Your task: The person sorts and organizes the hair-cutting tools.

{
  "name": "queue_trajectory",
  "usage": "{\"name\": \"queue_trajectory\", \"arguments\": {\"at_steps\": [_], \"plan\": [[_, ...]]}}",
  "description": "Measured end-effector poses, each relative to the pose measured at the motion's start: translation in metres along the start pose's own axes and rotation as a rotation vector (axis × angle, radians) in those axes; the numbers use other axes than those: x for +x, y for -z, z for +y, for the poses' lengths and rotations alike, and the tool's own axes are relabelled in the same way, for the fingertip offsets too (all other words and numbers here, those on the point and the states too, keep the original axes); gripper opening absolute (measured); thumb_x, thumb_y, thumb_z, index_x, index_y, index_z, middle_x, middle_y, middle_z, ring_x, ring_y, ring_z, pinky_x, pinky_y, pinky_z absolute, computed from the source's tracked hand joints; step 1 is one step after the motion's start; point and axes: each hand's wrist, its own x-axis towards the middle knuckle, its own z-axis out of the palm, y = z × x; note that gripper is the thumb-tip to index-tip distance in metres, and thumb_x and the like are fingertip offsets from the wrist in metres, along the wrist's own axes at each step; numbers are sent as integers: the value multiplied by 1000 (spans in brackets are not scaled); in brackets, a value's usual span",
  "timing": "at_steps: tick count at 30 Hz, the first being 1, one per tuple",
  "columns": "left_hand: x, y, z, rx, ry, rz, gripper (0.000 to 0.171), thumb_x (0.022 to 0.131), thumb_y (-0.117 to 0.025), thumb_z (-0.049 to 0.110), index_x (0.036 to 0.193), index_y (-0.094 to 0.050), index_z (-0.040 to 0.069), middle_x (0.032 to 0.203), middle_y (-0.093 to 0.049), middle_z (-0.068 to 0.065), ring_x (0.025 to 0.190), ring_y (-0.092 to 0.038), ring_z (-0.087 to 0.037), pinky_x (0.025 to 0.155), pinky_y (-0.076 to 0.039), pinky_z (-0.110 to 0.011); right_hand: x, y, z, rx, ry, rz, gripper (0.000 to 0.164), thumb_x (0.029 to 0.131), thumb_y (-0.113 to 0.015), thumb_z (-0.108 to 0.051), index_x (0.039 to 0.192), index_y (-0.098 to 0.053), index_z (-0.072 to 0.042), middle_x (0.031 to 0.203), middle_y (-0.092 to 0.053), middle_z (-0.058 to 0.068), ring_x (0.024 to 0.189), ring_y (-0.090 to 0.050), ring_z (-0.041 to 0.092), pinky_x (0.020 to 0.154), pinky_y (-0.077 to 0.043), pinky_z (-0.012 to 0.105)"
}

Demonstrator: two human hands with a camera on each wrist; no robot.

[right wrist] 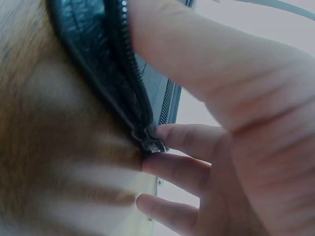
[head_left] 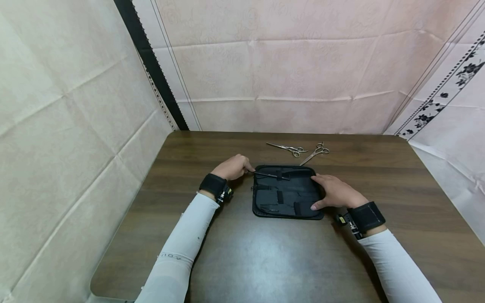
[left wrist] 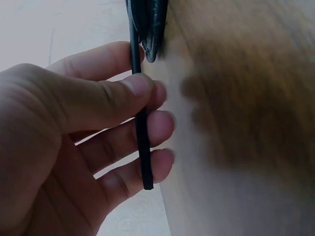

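Observation:
A black zip case (head_left: 269, 195) lies unfolded on the table, with straps and pockets inside. My left hand (head_left: 235, 167) is at its far left corner and pinches a thin black stick-like tool (left wrist: 142, 147) between thumb and fingers. The tool's far part lies over the case's interior; its exact kind cannot be told. On the right side, my right hand (head_left: 337, 192) holds the case's edge, thumb on the near part and fingertips by the zipper (right wrist: 133, 69) at the far corner. Behind the case lie two pairs of silver scissors, one pair (head_left: 289, 148) left of the other pair (head_left: 316, 152).
The brown wooden table (head_left: 242, 261) has a rounded left front corner. Pale cloth sheets (head_left: 284, 75) hang behind it and at both sides. Both wrists wear black straps with small cameras.

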Motion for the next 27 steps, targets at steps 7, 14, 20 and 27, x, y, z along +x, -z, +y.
{"name": "queue_trajectory", "arguments": {"at_steps": [7, 14, 20, 27], "plan": [[1, -1, -1, 27, 5, 7, 39, 100, -56, -9, 119, -80, 14, 118, -76, -5, 116, -69, -19, 93, -57, -27, 0, 2, -1, 1, 1, -1, 110, 73, -92, -50, 154, -42, 6, 160, -35, 36, 146, -34, 56, 116, -32, 69], [2, -2, 0, 27, 18, 9, 39, 100, -55, -9, 119, -80, 14, 119, -76, -4, 117, -69, -20, 96, -57, -30, 0, 0, -1, 8, -11, -16, 110, 74, -91, -50, 154, -42, 6, 160, -34, 36, 147, -34, 56, 116, -32, 70], [4, -6, 1, 46, 1, 26, 39, 100, -55, -9, 119, -80, 15, 118, -76, -3, 116, -69, -19, 96, -57, -30, 0, 0, -2, 13, -15, -14, 110, 74, -91, -50, 154, -42, 6, 160, -34, 36, 147, -33, 56, 116, -32, 70], [4, -9, 3, 60, 4, 43, 38, 100, -57, -10, 118, -80, 14, 116, -76, -3, 113, -70, -19, 94, -57, -29, 0, -1, -1, 15, -17, -14, 110, 73, -92, -51, 154, -43, 5, 160, -35, 35, 147, -34, 55, 115, -33, 69]]}}
